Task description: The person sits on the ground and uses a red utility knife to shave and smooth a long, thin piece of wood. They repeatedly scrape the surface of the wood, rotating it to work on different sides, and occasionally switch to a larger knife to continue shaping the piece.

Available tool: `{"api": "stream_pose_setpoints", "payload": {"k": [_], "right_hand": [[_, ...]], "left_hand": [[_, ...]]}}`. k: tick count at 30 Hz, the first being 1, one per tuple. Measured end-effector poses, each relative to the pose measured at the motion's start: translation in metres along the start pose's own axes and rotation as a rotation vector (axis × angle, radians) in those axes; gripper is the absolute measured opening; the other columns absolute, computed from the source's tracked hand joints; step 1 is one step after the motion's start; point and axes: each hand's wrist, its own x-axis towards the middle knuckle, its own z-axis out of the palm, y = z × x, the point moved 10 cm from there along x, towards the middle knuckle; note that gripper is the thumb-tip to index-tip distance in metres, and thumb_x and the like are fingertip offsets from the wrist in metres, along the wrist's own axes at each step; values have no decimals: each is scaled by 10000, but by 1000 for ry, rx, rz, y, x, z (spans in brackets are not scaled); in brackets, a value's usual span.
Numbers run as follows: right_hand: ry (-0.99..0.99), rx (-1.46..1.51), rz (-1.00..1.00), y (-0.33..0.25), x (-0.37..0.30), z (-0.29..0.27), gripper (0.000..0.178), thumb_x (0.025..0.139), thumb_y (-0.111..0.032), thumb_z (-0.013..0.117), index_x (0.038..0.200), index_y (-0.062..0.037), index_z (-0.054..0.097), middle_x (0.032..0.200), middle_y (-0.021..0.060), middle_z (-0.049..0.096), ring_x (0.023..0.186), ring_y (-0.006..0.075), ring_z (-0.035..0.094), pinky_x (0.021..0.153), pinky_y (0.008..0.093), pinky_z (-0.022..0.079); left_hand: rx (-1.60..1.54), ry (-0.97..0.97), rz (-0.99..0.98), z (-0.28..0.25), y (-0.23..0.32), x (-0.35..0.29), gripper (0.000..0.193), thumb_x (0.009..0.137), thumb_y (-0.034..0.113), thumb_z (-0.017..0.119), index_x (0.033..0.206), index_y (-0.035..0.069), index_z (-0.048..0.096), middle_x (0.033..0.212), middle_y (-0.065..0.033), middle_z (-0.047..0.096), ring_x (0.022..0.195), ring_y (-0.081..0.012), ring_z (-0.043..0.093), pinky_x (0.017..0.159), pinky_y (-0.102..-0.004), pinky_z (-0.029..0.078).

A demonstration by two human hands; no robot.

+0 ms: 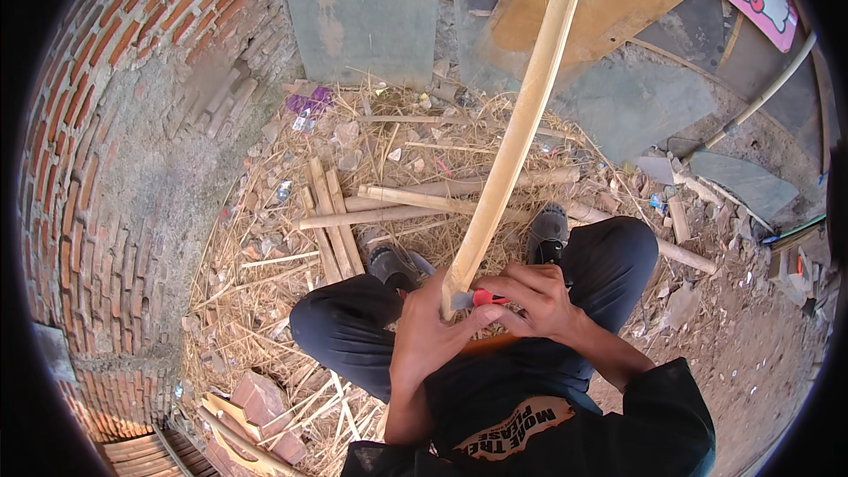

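Note:
A long split strip of bamboo (511,146) slants up and away from my lap, its near end in the grip of my left hand (424,329). My right hand (534,302) is closed around a small red-handled knife (488,298). The grey blade of this knife lies against or right beside the near end of the strip; exact contact is hard to make out. Both hands are close together above my lap, between my bent knees.
Short bamboo slats (331,221) and longer bamboo poles (415,203) lie on straw and rubble beyond my feet. A brick wall (97,203) rises at left. Grey panels (362,18) and a brown board (609,0) lean at the back. Broken brick (265,406) lies at lower left.

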Motion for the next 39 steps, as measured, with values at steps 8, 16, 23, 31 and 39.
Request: {"api": "stream_pose_setpoints", "payload": {"k": [8,16,23,31,39], "right_hand": [[-14,-40,-9,-7,7,0,358,837,-242,879,1139,-75,784,778,18,640,575,193,658,529,334,543],[-51,-140,11,-9,10,-3,340,817,-238,876,1127,-119,803,768,9,644,565,189,660,527,335,542],[191,-219,179,33,15,-49,292,830,-233,883,1074,-91,808,786,33,690,583,218,661,535,328,526],[106,-263,124,38,23,-55,275,842,-232,877,1075,-104,808,797,31,699,583,217,648,527,337,507],[166,-310,197,52,35,-84,280,866,-184,868,1101,-47,800,878,107,766,672,261,733,598,352,568]], "left_hand": [[-19,-44,13,5,-10,-2,496,915,268,889,1263,-4,663,902,-126,752,758,-197,702,712,-367,568],[90,1,-70,4,-16,-7,549,963,411,829,1271,-9,656,870,-191,758,785,-347,773,696,-425,572],[255,-8,-153,9,-29,-21,554,1000,411,781,1287,-42,643,884,-254,752,884,-494,739,759,-501,564],[238,62,-102,5,-26,-30,392,1092,328,621,1198,-47,653,758,-238,666,760,-466,710,697,-472,529],[281,78,-102,0,-27,-43,430,1119,371,572,1208,-40,662,736,-240,651,742,-483,691,688,-481,520]]}}
